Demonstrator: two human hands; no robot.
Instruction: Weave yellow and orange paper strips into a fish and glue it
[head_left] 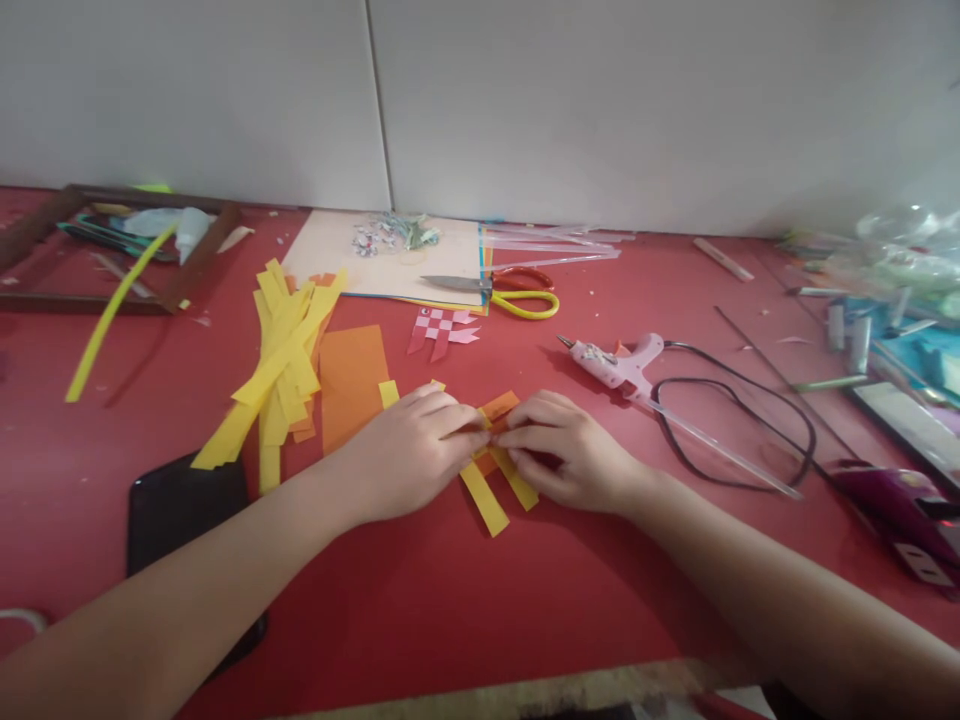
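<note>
- Noted first: left hand [416,450] with thumb and forefinger pinched on crossed paper strips [487,505], yellow and orange, close to the crossing.
- Opposite: right hand [574,450], fingertips closed on the same strips, almost meeting the left thumb; not possible to tell which strip lies under which finger.
- Located between both hands, over the red table [480,620], with yellow ends projecting toward the wearer; contact with the tabletop at the crossing hidden.
- Judged on handling: very light, thin, pliable; likely to crease, tear or slip out of line under a hard pull. Best gripped flat at the crossing, with free ends for guiding.
- Found left of the hands: orange sheet [352,375], then heaped yellow strips [281,370].
- Found beyond: pink checkered paper fish [435,325], then scissors [525,290], blades over stacked sheets [322,245].
- Found right, well apart from the right hand: pink glue gun [619,370].
</note>
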